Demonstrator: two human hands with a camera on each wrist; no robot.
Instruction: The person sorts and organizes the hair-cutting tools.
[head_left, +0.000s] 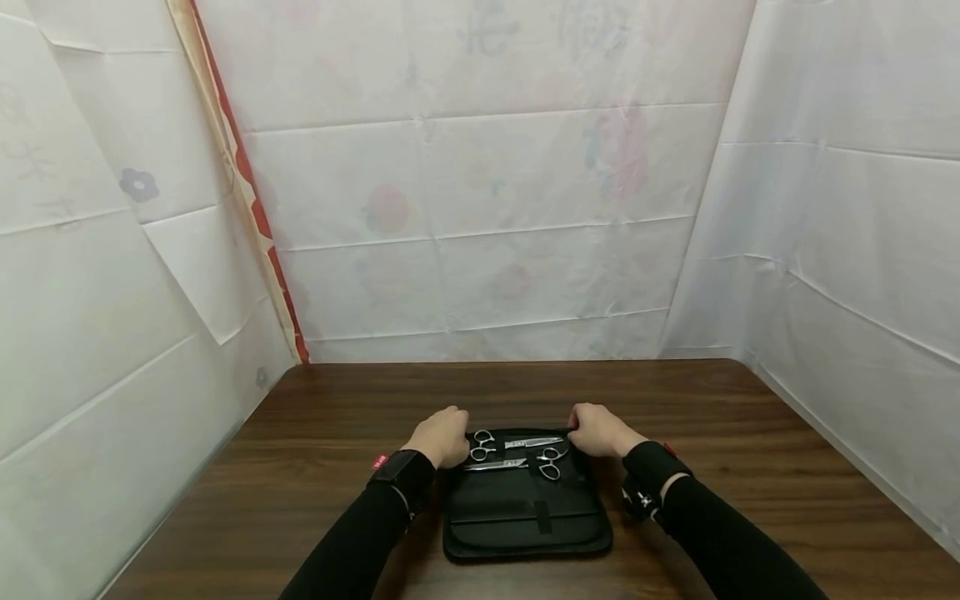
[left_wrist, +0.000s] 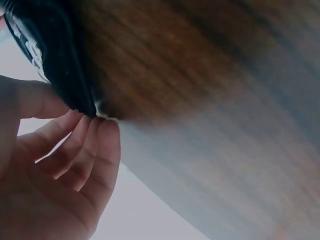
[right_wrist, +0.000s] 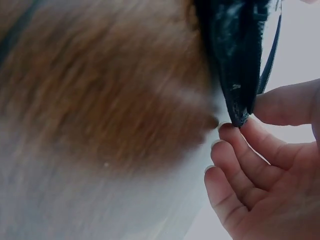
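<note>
A: Where on the table (head_left: 300, 483) is the black case (head_left: 495, 507)?

B: It lies open between the left hand (head_left: 442, 437) and the right hand (head_left: 602, 431), and extends to the near side. Each hand pinches one far corner, so neither is nearer.

A: And the two scissors (head_left: 495, 465)?

B: They lie crosswise on its far half. The underside is hidden, and both wrist views cut the case off.

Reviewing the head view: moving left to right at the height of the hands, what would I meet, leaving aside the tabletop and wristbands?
White sheet on the left side, left hand, black case, right hand, white sheet on the right side.
</note>
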